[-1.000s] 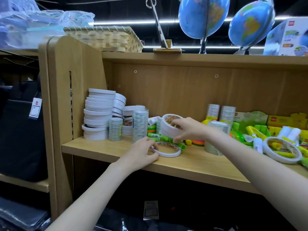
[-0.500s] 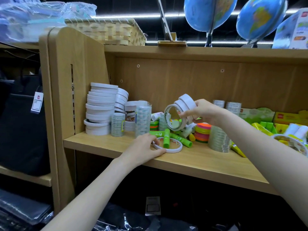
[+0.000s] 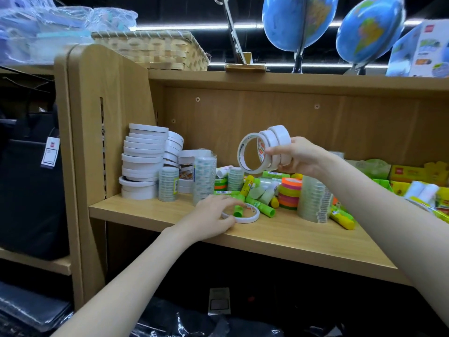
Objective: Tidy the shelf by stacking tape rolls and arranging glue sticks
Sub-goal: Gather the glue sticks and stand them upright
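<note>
Right hand (image 3: 295, 155) raised at centre right of the frame, above the shelf (image 3: 279, 235), fingers curled round three white tape rolls (image 3: 266, 148) held side by side on edge, the hollow core of the front roll facing left

Left hand (image 3: 213, 216) low at centre, resting on the shelf board, fingertips touching the left rim of a flat white tape ring (image 3: 245, 216); fingers only lightly bent, not clearly gripping the ring

Short green glue stick (image 3: 238, 210) lying across that ring, just right of the left fingertips

Behind and right of the ring, a loose heap of green and yellow glue sticks (image 3: 257, 195), tilted every way, some touching a neon orange, pink and green tape stack (image 3: 290, 193)

Clear tape stack (image 3: 313, 198) just right of the neon one, a yellow-green glue stick (image 3: 342, 218) at its foot

At left of the shelf, against the side panel, a tall stack of white tape rolls (image 3: 143, 161), slightly crooked, with a second leaning stack (image 3: 173, 148) behind and two clear tape columns (image 3: 204, 176) just beside

On the top board, a wicker basket (image 3: 155, 51) at upper left and two blue globes (image 3: 298, 20) at upper right
</note>
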{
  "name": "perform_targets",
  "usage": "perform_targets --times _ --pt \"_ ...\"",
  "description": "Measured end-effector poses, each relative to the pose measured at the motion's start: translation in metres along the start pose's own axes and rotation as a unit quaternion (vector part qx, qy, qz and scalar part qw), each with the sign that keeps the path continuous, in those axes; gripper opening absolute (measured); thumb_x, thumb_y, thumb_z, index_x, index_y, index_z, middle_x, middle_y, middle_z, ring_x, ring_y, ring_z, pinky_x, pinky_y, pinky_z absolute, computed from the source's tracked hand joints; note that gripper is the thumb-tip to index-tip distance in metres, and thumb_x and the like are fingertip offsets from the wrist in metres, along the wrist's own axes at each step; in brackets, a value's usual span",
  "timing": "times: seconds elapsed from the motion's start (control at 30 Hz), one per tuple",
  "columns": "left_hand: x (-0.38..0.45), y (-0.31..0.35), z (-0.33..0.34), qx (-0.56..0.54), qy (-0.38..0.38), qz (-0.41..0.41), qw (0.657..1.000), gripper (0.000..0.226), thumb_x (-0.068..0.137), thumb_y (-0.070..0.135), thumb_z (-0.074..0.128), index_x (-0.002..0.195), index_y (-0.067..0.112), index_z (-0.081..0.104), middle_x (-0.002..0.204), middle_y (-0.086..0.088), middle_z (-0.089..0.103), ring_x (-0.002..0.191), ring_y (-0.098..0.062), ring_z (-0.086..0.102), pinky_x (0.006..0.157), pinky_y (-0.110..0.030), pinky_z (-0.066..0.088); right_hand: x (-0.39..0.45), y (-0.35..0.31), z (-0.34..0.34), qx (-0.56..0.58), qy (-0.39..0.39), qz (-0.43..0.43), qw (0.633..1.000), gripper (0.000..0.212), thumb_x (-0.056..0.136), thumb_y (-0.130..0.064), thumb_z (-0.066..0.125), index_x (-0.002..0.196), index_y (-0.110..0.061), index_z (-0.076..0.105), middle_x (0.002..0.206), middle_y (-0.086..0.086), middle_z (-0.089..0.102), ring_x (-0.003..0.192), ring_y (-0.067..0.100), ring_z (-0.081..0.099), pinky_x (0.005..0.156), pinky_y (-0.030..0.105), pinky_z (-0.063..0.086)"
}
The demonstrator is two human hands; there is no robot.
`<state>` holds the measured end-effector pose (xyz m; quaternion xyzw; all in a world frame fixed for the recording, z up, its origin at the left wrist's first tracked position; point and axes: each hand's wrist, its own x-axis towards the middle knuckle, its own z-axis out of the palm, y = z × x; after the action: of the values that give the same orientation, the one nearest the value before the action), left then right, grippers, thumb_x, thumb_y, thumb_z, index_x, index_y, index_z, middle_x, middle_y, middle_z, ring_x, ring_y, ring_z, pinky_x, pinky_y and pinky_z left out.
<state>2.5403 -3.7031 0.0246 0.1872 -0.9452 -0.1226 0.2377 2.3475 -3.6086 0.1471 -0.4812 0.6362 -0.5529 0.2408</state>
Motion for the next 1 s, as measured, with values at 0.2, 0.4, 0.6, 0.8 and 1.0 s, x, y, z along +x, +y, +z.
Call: perform_targets --times 0.2,0.4,0.6,0.8,1.0 --pt "0.009 0.008 -0.002 0.001 0.045 -0.038 0.998 0.025 0.094 0.022 0.041 0.106 0.026 0.062 0.101 0.002 0.063 0.1 -0.019 0.054 0.086 -0.031 0.04 -0.052 -0.012 -0.024 -0.324 -0.075 -0.086 0.939 0.018 0.075 -0.015 0.075 0.083 -0.004 0.064 0.069 0.003 0.061 0.062 0.009 0.054 0.058 0.02 0.043" --pt "0.028 0.012 0.002 0.093 0.095 -0.108 0.985 0.022 0.084 0.043 0.058 0.086 0.023 0.049 0.095 0.003 0.064 0.094 -0.018 0.058 0.072 -0.029 0.038 -0.091 0.015 -0.034 -0.627 -0.136 -0.122 0.758 0.019 0.071 -0.024 0.074 0.078 -0.014 0.06 0.075 0.004 0.059 0.072 0.02 0.053 0.063 0.034 0.04" --pt "0.036 0.012 0.005 0.038 0.106 -0.134 0.985 0.022 0.083 0.031 0.063 0.09 0.02 0.046 0.075 0.004 0.052 0.084 -0.024 0.056 0.063 -0.03 0.034 -0.089 0.049 -0.023 -0.613 -0.179 -0.123 0.759 0.025 0.076 -0.024 0.07 0.076 -0.024 0.045 0.076 -0.004 0.049 0.077 0.015 0.042 0.06 0.027 0.03" --pt "0.014 0.007 0.005 -0.069 0.232 -0.057 0.969 0.023 0.084 0.018 0.065 0.094 0.019 0.044 0.089 0.005 0.055 0.081 -0.016 0.053 0.07 -0.029 0.038 -0.083 0.048 -0.019 -0.622 -0.169 -0.111 0.757 0.033 0.077 -0.026 0.069 0.06 -0.023 0.041 0.06 -0.007 0.042 0.056 0.008 0.039 0.05 0.024 0.027" --pt "-0.014 -0.005 -0.001 -0.1 0.316 -0.053 0.942 0.026 0.092 0.019 0.055 0.114 0.013 0.042 0.094 0.003 0.055 0.084 -0.016 0.053 0.07 -0.028 0.036 -0.081 0.023 -0.017 -0.587 -0.081 -0.149 0.792 0.025 0.076 -0.027 0.072 0.066 -0.02 0.05 0.064 0.002 0.05 0.064 0.019 0.045 0.057 0.028 0.034"
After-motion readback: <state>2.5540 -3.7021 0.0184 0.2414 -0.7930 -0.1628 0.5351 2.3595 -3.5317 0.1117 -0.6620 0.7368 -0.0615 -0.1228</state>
